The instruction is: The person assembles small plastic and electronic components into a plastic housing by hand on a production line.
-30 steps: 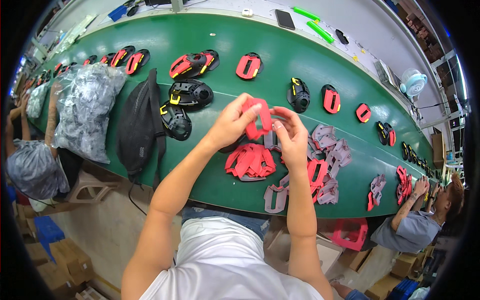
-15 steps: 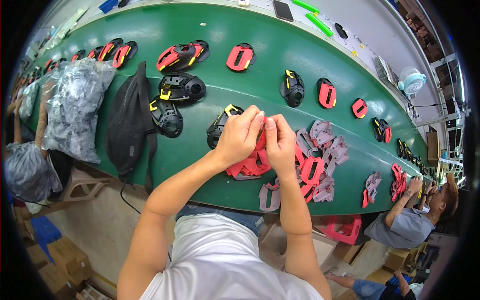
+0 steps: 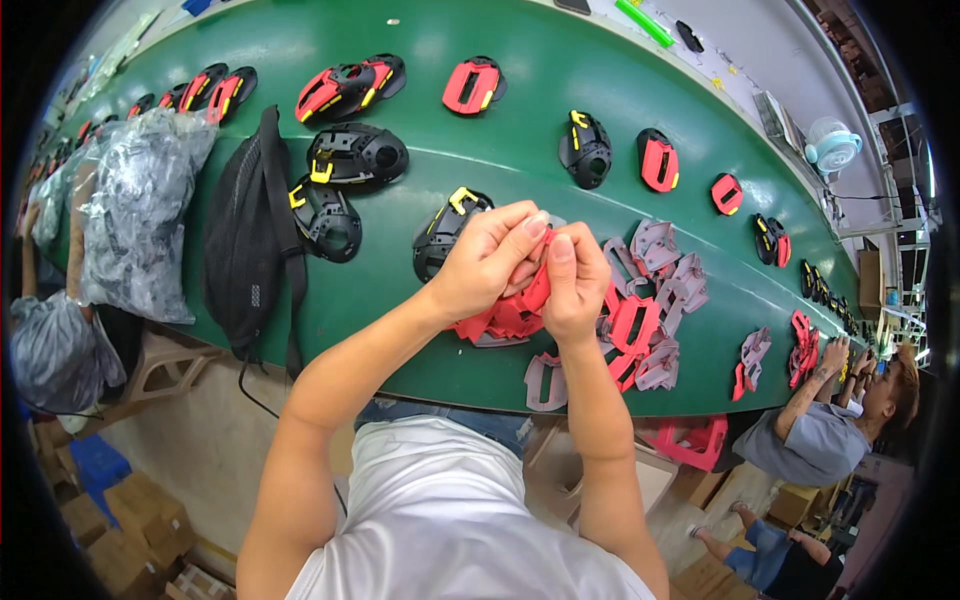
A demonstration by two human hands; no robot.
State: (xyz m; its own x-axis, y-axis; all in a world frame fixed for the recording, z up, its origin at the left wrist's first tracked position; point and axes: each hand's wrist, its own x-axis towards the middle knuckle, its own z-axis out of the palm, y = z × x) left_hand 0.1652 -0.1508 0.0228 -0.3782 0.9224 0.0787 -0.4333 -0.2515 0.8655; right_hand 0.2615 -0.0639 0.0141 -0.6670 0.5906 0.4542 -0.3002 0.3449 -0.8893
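Observation:
My left hand (image 3: 490, 262) and my right hand (image 3: 576, 282) meet over the near part of the bench, thumbs up, fingers closed. Pinched between them is a red plastic piece (image 3: 537, 291), mostly covered by my fingers. Below it lies a pile of red plastic frames (image 3: 495, 322). Just beyond my left hand rests a black shell with a yellow clip (image 3: 437, 240). To the right of my right hand, grey frames (image 3: 684, 285) and red frames (image 3: 634, 325) are heaped together. A single grey frame (image 3: 546, 384) lies near the bench edge.
The green bench (image 3: 430, 375) carries black shells (image 3: 357, 155) and red-and-black assemblies (image 3: 475, 85) along its far side. A black bag (image 3: 245, 240) and a clear plastic sack (image 3: 150, 215) lie left. A co-worker (image 3: 820, 435) sits at the right; a small fan (image 3: 833, 145) stands far right.
My head view has shifted slightly, so the bench items sit a little higher in the picture. Both hands keep their pinch on the red piece, their fingers slightly moved.

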